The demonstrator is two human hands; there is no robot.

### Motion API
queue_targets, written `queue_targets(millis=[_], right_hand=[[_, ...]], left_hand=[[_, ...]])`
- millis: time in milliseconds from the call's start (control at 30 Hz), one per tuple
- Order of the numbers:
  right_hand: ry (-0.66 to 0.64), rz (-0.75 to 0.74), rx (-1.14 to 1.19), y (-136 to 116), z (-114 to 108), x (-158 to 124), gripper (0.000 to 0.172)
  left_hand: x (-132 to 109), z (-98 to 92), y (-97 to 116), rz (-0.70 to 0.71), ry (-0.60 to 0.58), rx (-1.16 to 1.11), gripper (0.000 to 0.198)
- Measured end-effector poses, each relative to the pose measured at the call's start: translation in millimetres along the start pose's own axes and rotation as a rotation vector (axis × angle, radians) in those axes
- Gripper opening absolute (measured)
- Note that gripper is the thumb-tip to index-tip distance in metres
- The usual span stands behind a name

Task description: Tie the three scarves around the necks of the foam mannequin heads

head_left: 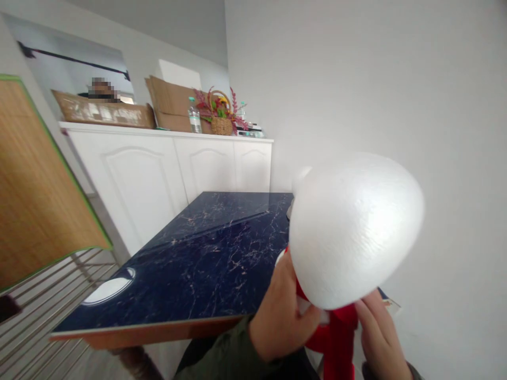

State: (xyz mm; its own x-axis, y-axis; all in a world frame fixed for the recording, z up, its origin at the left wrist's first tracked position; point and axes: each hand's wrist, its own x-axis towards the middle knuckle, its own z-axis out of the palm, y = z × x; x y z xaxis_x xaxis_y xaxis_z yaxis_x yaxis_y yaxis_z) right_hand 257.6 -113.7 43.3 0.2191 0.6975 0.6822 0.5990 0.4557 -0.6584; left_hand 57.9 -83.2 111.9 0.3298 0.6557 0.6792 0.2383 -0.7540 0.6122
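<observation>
A large smooth white foam head form (356, 227) fills the lower right of the head view, above the table's right end. Red cloth (343, 338) wraps around beneath it and hangs down in a strip. My left hand (281, 311) is closed on the red cloth just under the form's left side, its thumb near a white patch below. On the other side, my right hand (380, 332) touches the cloth's right edge with fingers bent; the form partly hides its fingertips, so what it grips cannot be made out.
The dark blue marbled table (214, 248) extends left and away. Behind stand white cabinets (138, 179) bearing cardboard boxes (174, 105), a bottle (194, 116) and a flower basket (222, 125). A wooden board (39, 184) and metal rack (39, 311) are left. A person's head shows beyond.
</observation>
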Motion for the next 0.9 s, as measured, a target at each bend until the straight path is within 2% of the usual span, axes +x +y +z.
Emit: queue_targets(millis=[100,233,333,433,500,600,700,800,900], right_hand=[[-0.056,-0.038,0.120,-31.2,65.1,31.8,0.040],[-0.106,0.037,0.272,-37.3,156.3,67.3,0.045],[-0.128,0.222,0.395,-30.5,209.3,78.4,0.042],[-0.125,0.538,0.611,-22.1,243.1,77.0,0.038],[-0.107,0.709,0.721,-17.1,254.7,73.2,0.040],[-0.124,0.815,0.740,-12.0,257.2,69.0,0.046],[-0.222,0.882,0.728,-10.3,249.2,68.7,0.048],[-0.347,0.920,0.698,-11.1,241.3,70.6,0.043],[-0.447,0.921,0.688,-12.2,238.1,72.9,0.036]], left_hand=[[6.3,-38.1,-39.1,-0.051,0.114,0.027,0.075],[16.4,-75.3,-111.7,-0.185,0.231,-0.055,0.066],[14.4,-93.6,-157.1,-0.259,0.261,-0.083,0.060],[4.4,-101.3,-188.4,-0.263,0.241,-0.023,0.054],[-2.3,-101.1,-201.2,-0.263,0.252,0.018,0.050],[-8.2,-97.2,-205.9,-0.276,0.264,0.082,0.047],[-11.0,-93.8,-195.8,-0.337,0.245,0.281,0.049],[-13.5,-92.5,-180.3,-0.433,0.218,0.480,0.048],[-15.7,-92.4,-169.0,-0.473,0.174,0.551,0.050]])
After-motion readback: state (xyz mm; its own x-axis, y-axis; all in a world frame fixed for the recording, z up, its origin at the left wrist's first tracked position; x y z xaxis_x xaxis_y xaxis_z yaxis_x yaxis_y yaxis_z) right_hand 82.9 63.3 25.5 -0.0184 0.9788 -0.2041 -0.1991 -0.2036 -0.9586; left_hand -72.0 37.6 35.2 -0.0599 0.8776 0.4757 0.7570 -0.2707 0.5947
